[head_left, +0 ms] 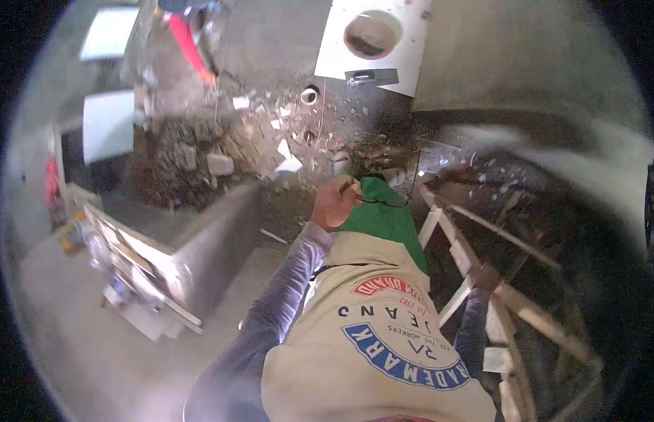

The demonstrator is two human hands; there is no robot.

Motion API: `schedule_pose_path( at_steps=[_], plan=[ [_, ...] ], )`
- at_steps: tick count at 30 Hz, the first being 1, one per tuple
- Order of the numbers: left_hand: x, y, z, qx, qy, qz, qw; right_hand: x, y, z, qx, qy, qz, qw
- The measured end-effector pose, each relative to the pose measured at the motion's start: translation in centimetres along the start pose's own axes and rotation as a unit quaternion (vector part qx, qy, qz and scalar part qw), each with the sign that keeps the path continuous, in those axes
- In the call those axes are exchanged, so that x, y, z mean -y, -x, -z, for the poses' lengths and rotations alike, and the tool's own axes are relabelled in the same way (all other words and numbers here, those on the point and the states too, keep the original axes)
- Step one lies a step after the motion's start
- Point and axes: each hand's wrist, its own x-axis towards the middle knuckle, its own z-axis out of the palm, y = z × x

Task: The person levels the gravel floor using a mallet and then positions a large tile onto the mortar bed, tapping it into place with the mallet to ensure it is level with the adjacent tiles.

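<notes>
My left hand [335, 202] is in front of my green trousers, its fingers curled closed. A thin, dark, wire-like piece [383, 203] runs from these fingers to the right across the green cloth; its exact kind is unclear. Off to the right, my right hand [486, 277] is closed around a wooden ladder-like frame [462, 253] with pale rails and crosspieces. The fingers of that hand are dim and partly hidden.
Rubble and broken pieces [270, 133] cover the floor ahead, around a white pipe end [310, 95]. A white panel [334, 42] with a round hole is beyond. Far left, a person with a red garment [185, 43] bends. A boxy structure [214, 239] stands left.
</notes>
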Motion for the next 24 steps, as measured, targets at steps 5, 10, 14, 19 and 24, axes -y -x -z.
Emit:
schedule_pose_path(
  at_steps=[5, 10, 14, 19, 24],
  plan=[
    [3.8, 4.2, 0.9, -0.062, 0.124, 0.051, 0.989, -1.4, -0.7, -1.7, -0.110, 0.151, 0.038, 0.982],
    [6.9, 7.6, 0.8, -0.074, 0.243, 0.051, 0.966, -6.9, -7.9, -3.7, -0.063, 0.165, 0.125, 0.976],
    [9.4, 9.4, 1.4, -0.126, 0.229, 0.071, 0.963, -6.3, -11.1, -2.0, -0.035, 0.120, 0.212, 0.969],
    [10.5, 10.8, 0.3, -0.178, 0.156, -0.013, 0.972, 3.1, -11.9, 2.7, -0.048, 0.016, 0.285, 0.957],
    [9.0, 11.8, -1.9, -0.224, 0.118, -0.019, 0.967, 11.2, -12.8, 6.9, -0.062, -0.069, 0.375, 0.922]
  ],
)
